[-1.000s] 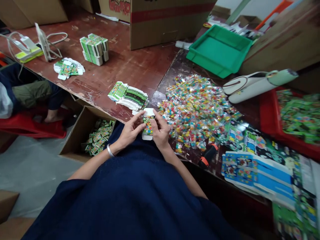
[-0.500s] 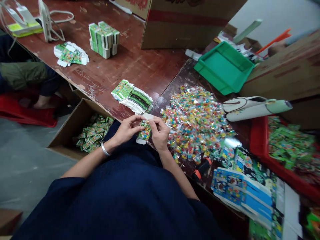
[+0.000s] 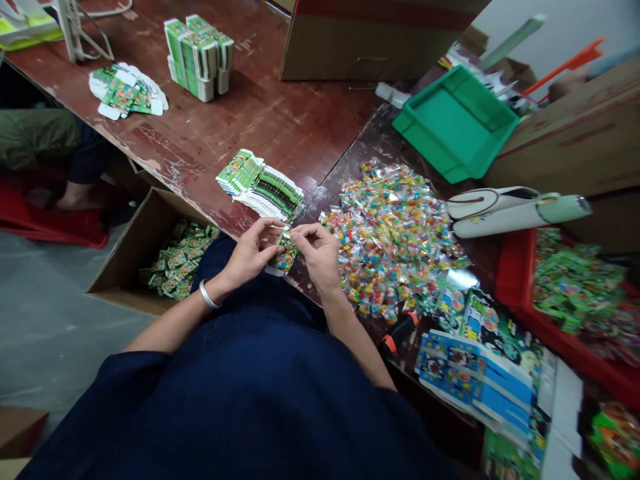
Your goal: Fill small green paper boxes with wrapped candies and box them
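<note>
My left hand (image 3: 250, 252) and my right hand (image 3: 317, 253) both pinch a small colourful printed carton (image 3: 284, 253) at the table's near edge, above my dark blue lap. The fingers of both hands curl round its top end. Just beyond the hands lies a fanned stack of flat green and white carton blanks (image 3: 260, 184). To the right spreads a heap of small clear candy packets (image 3: 395, 233).
An open cardboard box (image 3: 131, 247) of filled green cartons sits on the floor at my left. Stacked cartons (image 3: 196, 48), a green tray (image 3: 456, 123), a big cardboard box (image 3: 370, 40), a red tray (image 3: 520, 293) of green packets and printed sheets (image 3: 480, 380) surround the worktable (image 3: 280, 127). Another person's leg (image 3: 55, 143) shows at far left.
The carton has tilted and sunk lower between my hands, and its white top flap is no longer sticking up. The camera view shifted slightly downward and leftward.
</note>
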{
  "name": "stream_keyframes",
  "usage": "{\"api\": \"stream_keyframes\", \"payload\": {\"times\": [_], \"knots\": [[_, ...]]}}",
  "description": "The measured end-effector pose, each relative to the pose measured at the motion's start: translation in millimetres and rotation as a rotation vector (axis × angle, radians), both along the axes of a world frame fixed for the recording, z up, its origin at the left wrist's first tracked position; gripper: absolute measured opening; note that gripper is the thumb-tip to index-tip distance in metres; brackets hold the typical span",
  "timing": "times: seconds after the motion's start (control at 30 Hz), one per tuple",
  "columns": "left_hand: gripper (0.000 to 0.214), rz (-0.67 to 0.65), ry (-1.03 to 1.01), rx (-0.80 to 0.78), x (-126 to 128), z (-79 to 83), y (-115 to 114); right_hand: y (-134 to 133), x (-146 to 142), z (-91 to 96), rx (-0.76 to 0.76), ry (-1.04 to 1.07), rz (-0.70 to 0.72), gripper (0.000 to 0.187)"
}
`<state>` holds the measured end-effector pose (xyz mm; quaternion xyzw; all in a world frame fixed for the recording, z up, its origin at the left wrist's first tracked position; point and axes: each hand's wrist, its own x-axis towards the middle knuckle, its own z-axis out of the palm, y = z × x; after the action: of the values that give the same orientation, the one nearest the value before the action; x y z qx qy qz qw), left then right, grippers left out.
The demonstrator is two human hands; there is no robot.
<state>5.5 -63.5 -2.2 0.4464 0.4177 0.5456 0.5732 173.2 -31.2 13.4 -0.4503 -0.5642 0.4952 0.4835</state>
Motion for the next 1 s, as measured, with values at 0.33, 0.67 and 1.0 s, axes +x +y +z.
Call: {"api": "stream_keyframes", "payload": {"times": [0.33,0.67,1.0], "knots": [[0.05,-0.103,-0.004,0.022,-4.9,-1.4,-4.2,9.1,12.4,0.1,-0.157,0.022,0.037,0.031],[0.055,-0.155,0.028,0.09,-20.6,-2.3,-13.9,4.4,3.5,1.3,-0.207,-0.019,0.1,0.042],[0.054,-0.229,0.006,0.011,-13.5,-1.4,4.0,3.3,20.1,6.0,-0.092,-0.119,0.047,0.036]]}}
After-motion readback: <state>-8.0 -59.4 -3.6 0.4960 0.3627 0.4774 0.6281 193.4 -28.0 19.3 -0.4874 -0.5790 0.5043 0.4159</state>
